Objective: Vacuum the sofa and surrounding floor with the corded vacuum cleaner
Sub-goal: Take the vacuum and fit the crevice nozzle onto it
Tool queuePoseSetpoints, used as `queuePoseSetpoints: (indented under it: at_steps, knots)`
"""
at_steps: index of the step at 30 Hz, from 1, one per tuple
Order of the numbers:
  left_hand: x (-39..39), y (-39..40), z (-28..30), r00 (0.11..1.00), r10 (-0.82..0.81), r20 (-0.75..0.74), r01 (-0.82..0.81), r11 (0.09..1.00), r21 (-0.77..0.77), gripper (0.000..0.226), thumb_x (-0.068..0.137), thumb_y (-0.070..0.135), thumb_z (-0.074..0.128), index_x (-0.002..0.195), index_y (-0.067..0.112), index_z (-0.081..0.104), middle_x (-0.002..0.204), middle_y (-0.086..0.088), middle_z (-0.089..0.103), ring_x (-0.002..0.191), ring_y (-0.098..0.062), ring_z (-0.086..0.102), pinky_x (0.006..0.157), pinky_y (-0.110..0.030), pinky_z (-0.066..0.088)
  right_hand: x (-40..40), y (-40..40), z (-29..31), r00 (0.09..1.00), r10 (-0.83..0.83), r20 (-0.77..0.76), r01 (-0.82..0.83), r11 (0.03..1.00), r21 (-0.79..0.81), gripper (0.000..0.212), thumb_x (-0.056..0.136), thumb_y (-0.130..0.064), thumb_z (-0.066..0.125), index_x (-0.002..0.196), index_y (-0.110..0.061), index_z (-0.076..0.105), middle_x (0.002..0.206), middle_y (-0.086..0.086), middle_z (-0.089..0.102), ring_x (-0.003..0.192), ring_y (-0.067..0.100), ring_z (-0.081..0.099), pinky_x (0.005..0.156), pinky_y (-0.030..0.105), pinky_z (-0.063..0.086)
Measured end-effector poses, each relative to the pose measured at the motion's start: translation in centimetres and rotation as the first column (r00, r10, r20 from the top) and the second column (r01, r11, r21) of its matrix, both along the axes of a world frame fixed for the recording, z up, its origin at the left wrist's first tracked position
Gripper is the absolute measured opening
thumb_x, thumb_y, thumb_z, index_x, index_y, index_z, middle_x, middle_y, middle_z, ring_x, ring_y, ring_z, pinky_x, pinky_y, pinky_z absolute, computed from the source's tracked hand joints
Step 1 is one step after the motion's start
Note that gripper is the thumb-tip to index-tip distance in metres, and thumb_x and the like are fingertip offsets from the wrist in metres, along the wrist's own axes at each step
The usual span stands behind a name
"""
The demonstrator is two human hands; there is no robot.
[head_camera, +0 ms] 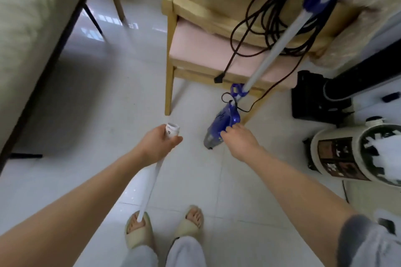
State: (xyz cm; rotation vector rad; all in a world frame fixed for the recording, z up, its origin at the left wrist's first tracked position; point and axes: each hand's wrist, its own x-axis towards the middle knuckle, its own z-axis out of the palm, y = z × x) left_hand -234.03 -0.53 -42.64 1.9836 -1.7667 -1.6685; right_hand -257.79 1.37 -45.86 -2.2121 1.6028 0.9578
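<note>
While assembly is pending, left hand (157, 144) fingers grasp the white extension tube (152, 182); right hand (238, 136) fingers grip the blue vacuum body (223, 121). Next: join the 2 parts, then uncoil the cord (260, 28).

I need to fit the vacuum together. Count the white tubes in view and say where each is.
2. One white tube is gripped upright in the left hand, near the feet. The other tube is fixed to the blue vacuum held by the right hand.
</note>
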Motion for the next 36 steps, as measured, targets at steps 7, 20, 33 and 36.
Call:
queuePoseSetpoints:
  at_steps: [7, 20, 33, 36]
  knots:
    - [-2.2, 0.3, -11.0, 0.994, -0.068, 0.087, 0.063, 0.996, 0.060, 0.023, 0.090, 0.038, 0.060, 0.082, 0.020, 0.048, 0.087, -0.004, 0.063, 0.087, -0.027, 0.062, 0.079, -0.035, 0.049, -2.6, -4.3, -9.5, 0.866, 0.431, -0.255, -0.402, 0.901, 0.159, 0.038, 0.092, -0.014, 0.058, 0.129, -0.012, 0.054, 0.132, 0.006, 0.056, 0.123, 0.025, 0.049, 0.111, 0.037, 0.026]
    - [0.1, 3.6, -14.5, 0.999, 0.020, 0.036, -0.026, 0.984, 0.178, 0.021, 0.091, 0.035, 0.056, 0.095, 0.015, 0.050, 0.095, -0.008, 0.062, 0.082, -0.029, 0.064, 0.083, -0.047, 0.055, 2.0, -3.9, -12.6, 0.869, 0.434, -0.237, -0.319, 0.858, 0.403, 0.030, 0.091, -0.028, 0.052, 0.118, -0.019, 0.062, 0.124, 0.002, 0.061, 0.113, 0.025, 0.058, 0.081, 0.031, 0.042]
    - [16.3, 17.3, -10.1, 0.964, 0.203, 0.170, -0.238, 0.946, 0.219, 0.020, 0.089, 0.031, 0.056, 0.101, 0.016, 0.049, 0.096, -0.006, 0.062, 0.088, -0.026, 0.062, 0.077, -0.037, 0.052, 13.6, 13.1, -9.9, 0.886, 0.454, 0.100, -0.451, 0.789, 0.417, 0.032, 0.090, -0.044, 0.051, 0.102, -0.017, 0.064, 0.099, 0.002, 0.067, 0.090, 0.025, 0.062, 0.072, 0.032, 0.045]
    - [19.0, 21.1, -10.3, 0.970, 0.128, 0.207, -0.171, 0.964, 0.202, 0.020, 0.093, 0.031, 0.053, 0.101, 0.014, 0.044, 0.091, -0.003, 0.055, 0.080, -0.022, 0.053, 0.059, -0.028, 0.040, 16.6, 16.6, -10.7, 0.906, 0.399, 0.143, -0.420, 0.799, 0.430, 0.027, 0.089, -0.042, 0.051, 0.098, -0.019, 0.063, 0.091, 0.001, 0.067, 0.083, 0.021, 0.063, 0.075, 0.033, 0.051]
